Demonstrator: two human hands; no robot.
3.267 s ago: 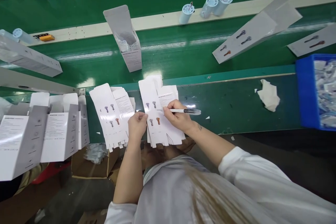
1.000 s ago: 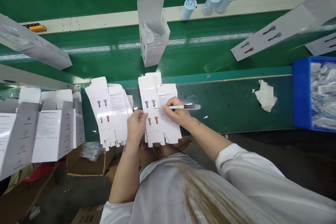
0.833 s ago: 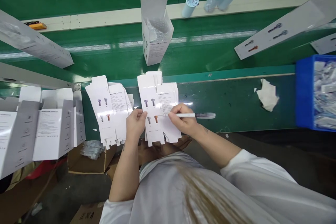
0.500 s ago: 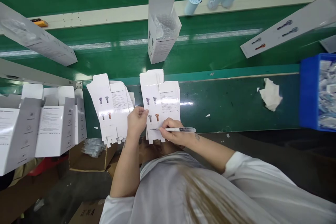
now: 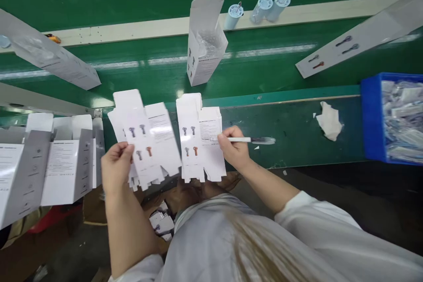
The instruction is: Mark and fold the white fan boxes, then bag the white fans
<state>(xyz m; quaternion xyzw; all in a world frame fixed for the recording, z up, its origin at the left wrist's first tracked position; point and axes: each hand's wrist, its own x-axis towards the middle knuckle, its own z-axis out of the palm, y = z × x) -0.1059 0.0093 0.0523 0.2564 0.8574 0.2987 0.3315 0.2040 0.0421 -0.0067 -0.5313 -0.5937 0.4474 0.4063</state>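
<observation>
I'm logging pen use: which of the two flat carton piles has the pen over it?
The right pile: the right hand holds the pen over its printed text. At the left pile, the left hand grips a carton by its edge.

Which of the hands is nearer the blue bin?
Right. The right hand, holding the pen, is left of the blue bin, apart from it; the left hand is farther left, gripping a flat carton.
</observation>
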